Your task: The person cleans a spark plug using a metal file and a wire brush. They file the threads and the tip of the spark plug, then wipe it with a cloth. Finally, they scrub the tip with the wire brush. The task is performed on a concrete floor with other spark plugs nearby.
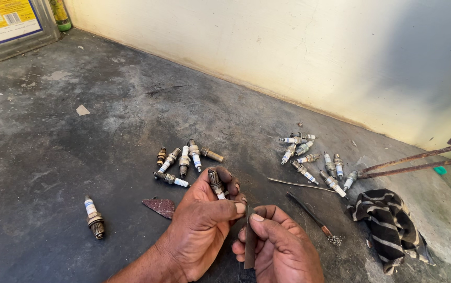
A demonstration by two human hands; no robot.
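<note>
Left hand fingers pinching a spark plug, right hand fingers pinching a thin metal strip, more spark plugs near on the floor, striped cloth at right

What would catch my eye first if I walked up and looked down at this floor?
The two hands at bottom centre: the left hand holds a spark plug, the right hand a thin dark strip. Beyond them, two clusters of spark plugs lie on the grey floor.
</note>
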